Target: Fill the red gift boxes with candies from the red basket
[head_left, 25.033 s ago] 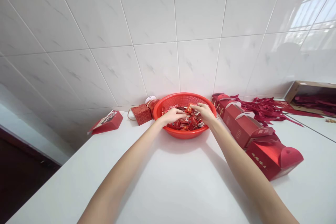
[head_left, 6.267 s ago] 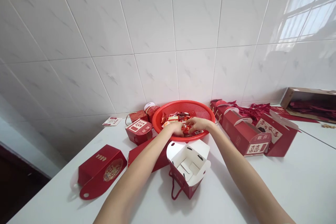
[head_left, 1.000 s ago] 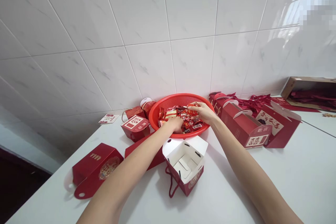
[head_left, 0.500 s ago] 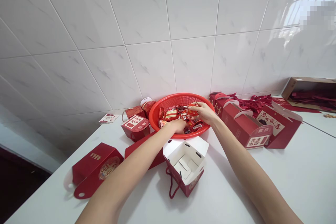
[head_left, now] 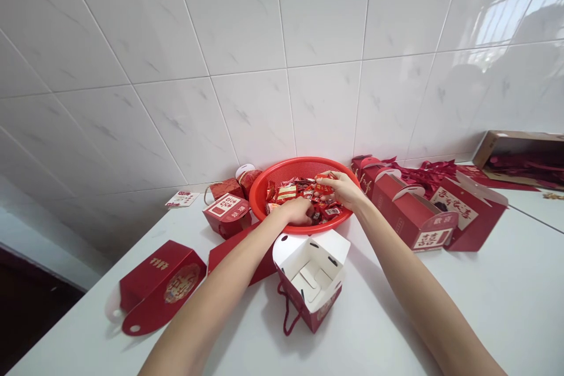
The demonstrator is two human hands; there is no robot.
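Observation:
A red plastic basket (head_left: 304,163) against the wall holds many small wrapped candies (head_left: 287,192). My left hand (head_left: 298,211) dips into its near side, fingers curled down among the candies; whatever they grip is hidden. At the basket's right side, my right hand (head_left: 347,189) pinches a red-wrapped candy (head_left: 325,183) between thumb and fingers. Just in front of the basket stands an open-topped red gift box (head_left: 308,296), white inside, with a red cord handle on its left; no candy shows in it.
Closed red boxes stand left (head_left: 227,214) and right (head_left: 409,214) of the basket. A flattened red box (head_left: 163,282) lies at front left. Behind the right boxes are dark red ribbons (head_left: 427,175) and a cardboard box (head_left: 520,155). The tiled wall (head_left: 247,111) bounds the table (head_left: 374,329).
My left hand has shifted slightly among the candies, its fingers now showing a little more. My right hand keeps the red candy in nearly the same place.

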